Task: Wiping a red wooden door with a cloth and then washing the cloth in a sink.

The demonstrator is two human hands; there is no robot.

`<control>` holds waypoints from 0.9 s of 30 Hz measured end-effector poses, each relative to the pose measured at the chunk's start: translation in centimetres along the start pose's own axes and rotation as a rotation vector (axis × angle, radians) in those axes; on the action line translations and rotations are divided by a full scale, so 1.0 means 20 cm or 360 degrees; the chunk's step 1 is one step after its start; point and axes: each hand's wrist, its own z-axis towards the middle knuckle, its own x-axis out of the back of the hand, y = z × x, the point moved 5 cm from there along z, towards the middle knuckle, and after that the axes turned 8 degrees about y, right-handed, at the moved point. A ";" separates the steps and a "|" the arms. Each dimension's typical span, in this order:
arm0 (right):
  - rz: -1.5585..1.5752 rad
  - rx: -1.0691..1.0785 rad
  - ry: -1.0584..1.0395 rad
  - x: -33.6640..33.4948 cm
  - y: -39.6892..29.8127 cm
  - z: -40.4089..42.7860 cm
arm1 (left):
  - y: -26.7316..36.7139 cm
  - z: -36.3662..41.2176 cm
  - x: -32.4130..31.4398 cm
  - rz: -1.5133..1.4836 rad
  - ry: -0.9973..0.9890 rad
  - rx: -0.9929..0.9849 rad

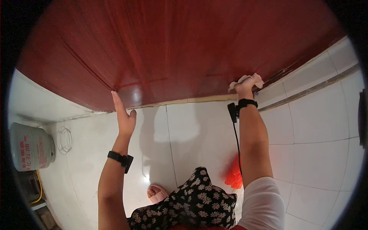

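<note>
A dark red wooden door (pixel 178 51) with a recessed panel fills the upper part of the view. Low on its right side, my right hand (pixel 245 87) holds a pale pinkish cloth (pixel 257 80) against the door's surface, close to the edge by the tiled wall. My left hand (pixel 124 118) is empty, its fingers stretched out and thumb apart. Its fingertips meet the lower left of the door in this view; whether they press on it I cannot tell. Black straps with small devices sit on both wrists, and a cable hangs from the right one.
A grey gas cylinder (pixel 33 148) bearing red writing stands at the left, near a round wire rack (pixel 64 140). A red plastic bag (pixel 234 175) lies beneath my right arm. White tiled wall (pixel 316 115) borders the right. My foot wears a pink slipper (pixel 158 194).
</note>
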 end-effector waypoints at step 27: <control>-0.0101 -0.1653 -0.1500 0.08 0.62 -0.97 | -0.02 0.02 -0.01 0.0032 0.0005 -0.0162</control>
